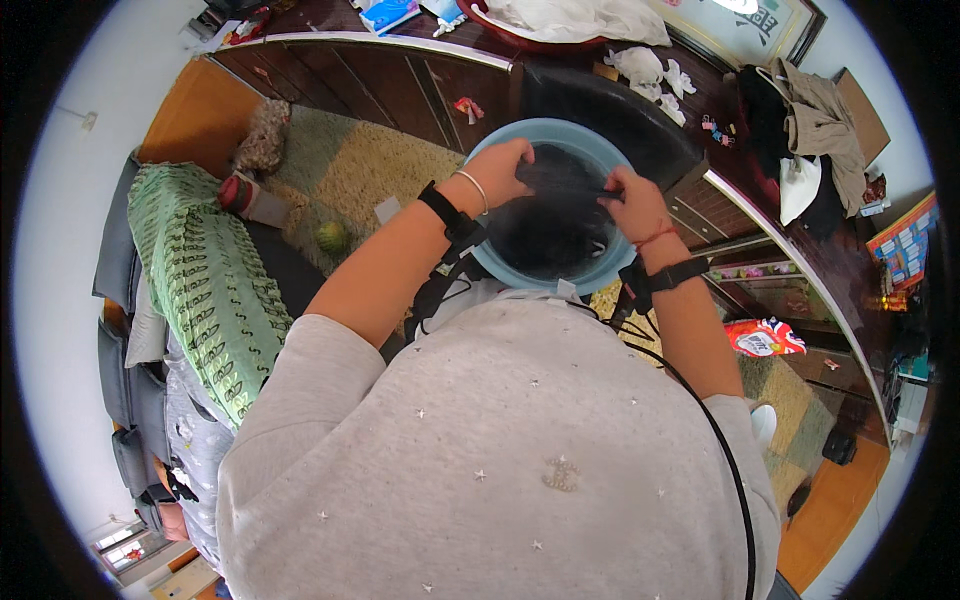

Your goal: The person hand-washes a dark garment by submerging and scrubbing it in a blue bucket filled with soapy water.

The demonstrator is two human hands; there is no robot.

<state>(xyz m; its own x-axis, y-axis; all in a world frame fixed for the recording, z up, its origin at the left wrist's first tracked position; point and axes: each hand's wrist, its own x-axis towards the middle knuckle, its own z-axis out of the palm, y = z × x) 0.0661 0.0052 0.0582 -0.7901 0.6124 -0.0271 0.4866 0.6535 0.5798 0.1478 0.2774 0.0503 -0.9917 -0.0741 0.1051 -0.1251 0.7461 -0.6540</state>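
A round light-blue plastic basin [504, 271] is in front of my body, with dark cloth [551, 225] filling its inside. My left hand [499, 178] is over the basin's left side, its thumb and fingers pinching the black fabric. At the right side my right hand [636, 201] grips another part of the same fabric, which is stretched between the two hands. A small pale mark shows on the cloth near the basin's lower right. Whether there is water under the cloth is hard to tell.
A dark wooden cabinet [360, 82] curves behind the basin, with a black padded seat or panel [600, 105] close to it. Crumpled white tissues [639, 69] and clothes [821, 127] lie on top. A green patterned cover [202, 277] drapes the sofa. A melon [331, 237] sits on the floor.
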